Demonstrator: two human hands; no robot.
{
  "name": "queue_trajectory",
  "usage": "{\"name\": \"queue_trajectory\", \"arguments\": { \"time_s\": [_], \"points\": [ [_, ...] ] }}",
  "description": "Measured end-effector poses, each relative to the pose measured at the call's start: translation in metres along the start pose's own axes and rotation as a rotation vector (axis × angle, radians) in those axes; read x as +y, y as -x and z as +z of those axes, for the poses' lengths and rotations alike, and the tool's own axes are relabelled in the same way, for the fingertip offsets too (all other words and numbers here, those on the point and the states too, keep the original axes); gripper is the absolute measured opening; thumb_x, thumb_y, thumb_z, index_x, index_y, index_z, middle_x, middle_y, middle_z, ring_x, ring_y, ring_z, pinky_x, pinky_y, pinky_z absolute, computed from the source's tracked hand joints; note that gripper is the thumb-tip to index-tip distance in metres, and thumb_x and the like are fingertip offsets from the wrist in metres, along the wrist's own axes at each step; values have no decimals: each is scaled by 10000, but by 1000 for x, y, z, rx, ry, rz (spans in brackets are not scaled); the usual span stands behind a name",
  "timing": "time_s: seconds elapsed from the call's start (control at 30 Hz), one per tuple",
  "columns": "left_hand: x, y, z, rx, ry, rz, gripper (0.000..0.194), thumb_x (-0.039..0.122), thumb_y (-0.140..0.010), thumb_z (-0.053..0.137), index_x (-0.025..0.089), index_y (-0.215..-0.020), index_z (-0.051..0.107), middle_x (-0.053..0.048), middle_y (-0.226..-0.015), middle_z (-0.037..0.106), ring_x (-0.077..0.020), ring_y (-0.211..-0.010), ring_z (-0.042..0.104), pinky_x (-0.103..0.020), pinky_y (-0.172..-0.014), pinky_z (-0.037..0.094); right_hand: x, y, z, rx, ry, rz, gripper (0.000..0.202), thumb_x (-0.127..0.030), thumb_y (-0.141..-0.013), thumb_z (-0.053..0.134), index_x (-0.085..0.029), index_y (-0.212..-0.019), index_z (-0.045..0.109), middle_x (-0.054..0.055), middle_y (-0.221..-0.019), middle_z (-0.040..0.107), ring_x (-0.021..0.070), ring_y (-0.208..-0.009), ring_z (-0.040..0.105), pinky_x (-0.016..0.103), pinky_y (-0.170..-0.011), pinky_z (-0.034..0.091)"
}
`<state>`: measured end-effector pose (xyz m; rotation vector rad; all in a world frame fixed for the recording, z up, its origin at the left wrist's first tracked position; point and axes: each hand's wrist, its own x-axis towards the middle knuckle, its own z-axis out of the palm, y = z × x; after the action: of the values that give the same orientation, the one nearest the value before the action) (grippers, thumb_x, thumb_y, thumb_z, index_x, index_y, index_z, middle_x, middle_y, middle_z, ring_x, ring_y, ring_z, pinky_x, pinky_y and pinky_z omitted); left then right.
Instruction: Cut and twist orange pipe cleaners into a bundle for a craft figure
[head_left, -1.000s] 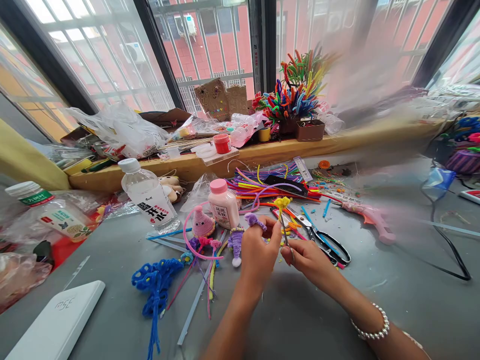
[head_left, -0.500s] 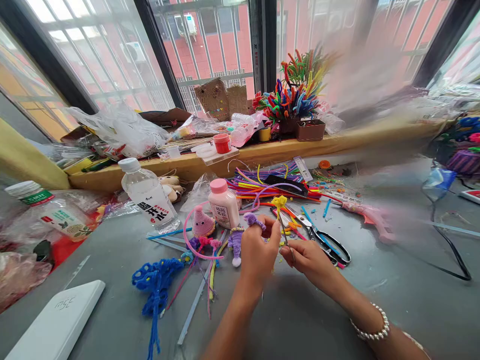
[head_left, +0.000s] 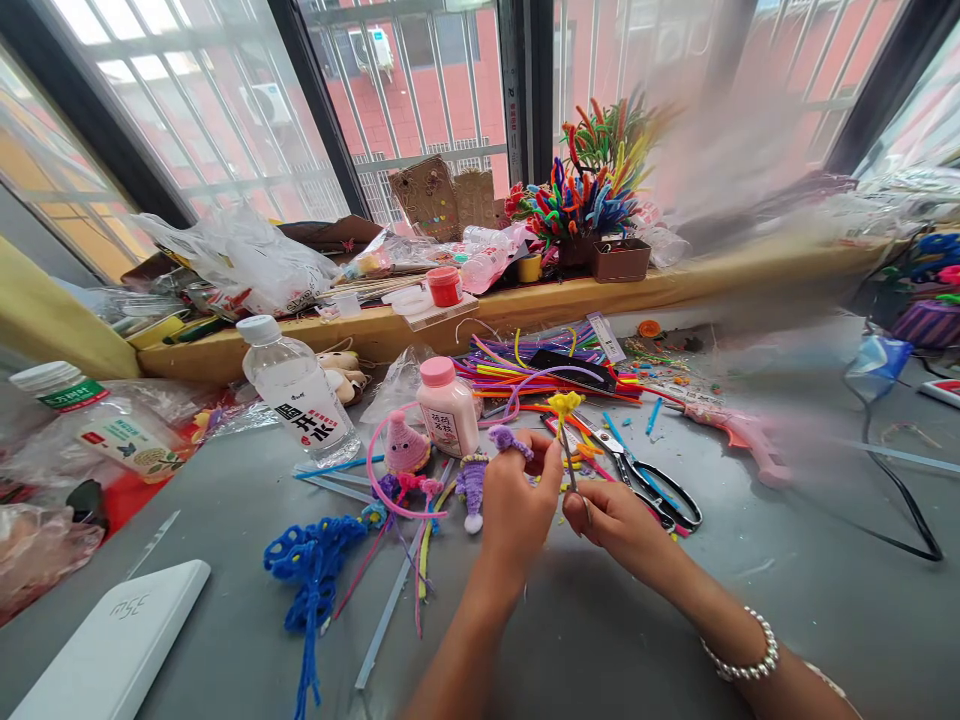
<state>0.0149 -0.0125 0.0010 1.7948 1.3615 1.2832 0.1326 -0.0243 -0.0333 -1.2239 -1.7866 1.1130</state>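
My left hand [head_left: 521,495] is closed in a pinch at the base of a small yellow pipe-cleaner flower [head_left: 566,404]. A purple fuzzy piece [head_left: 508,440] sits at its bent fingers; whether it is worn or lies behind them I cannot tell. Between the fingertips of my right hand [head_left: 619,520] is a thin metal tool [head_left: 569,465], its tip up against the flower's underside. Its exact kind is partly hidden by the fingers. Large black-handled scissors [head_left: 637,475] lie just beyond my right hand. A purple striped figure [head_left: 472,490] lies left of my left hand.
Bundled pipe cleaners [head_left: 495,372], a pink bottle [head_left: 448,405] and a pink glue gun [head_left: 739,435] lie beyond the hands. Leftward are a water bottle [head_left: 300,390], a blue fuzzy piece [head_left: 311,560] and a white power bank [head_left: 124,640]. A cluttered ledge [head_left: 360,335] runs behind.
The yellow flower has turned slightly and shifted a little right, its petals now spread sideways. The metal tool stands a bit more upright. Both hands stay nearly in place.
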Motion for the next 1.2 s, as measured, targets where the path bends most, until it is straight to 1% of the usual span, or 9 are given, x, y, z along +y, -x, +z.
{"name": "queue_trajectory", "arguments": {
  "time_s": [0.17,0.4,0.7,0.9,1.2],
  "points": [
    [0,0,0,-14,4,2,161,268,-762,455,176,-634,486,27,-567,531,-105,-539,526,-219,-556,403,-1,1,0,-17,-17,-4,616,-758,-663,231,-180,-500,365,-29,-473,336,86,-448,285,214,-408,234],
    [1,0,0,-5,12,3,160,265,-767,449,177,-637,481,27,-576,534,-102,-547,523,-215,-564,401,-2,1,-1,-3,7,2,589,-724,-701,237,-183,-485,325,-36,-461,316,80,-442,268,214,-405,217],
    [2,1,-1,4,42,-17,155,272,-763,458,178,-641,484,28,-582,533,-103,-555,522,-221,-578,400,-4,2,-2,23,40,10,560,-655,-751,274,-183,-456,329,-41,-429,328,78,-419,291,221,-424,235],
    [2,0,-1,5,101,-41,145,270,-758,467,172,-660,510,22,-610,562,-99,-566,526,-213,-577,405,-4,1,-2,35,43,-4,589,-697,-723,252,-182,-448,332,-38,-422,335,78,-416,299,218,-412,240],
    [1,0,-1,-12,113,-47,148,274,-767,462,170,-677,516,21,-625,563,-99,-572,525,-218,-582,407,0,1,0,9,-31,-9,626,-742,-683,231,-174,-484,399,-22,-450,373,83,-422,323,210,-400,264]
  ]
}}
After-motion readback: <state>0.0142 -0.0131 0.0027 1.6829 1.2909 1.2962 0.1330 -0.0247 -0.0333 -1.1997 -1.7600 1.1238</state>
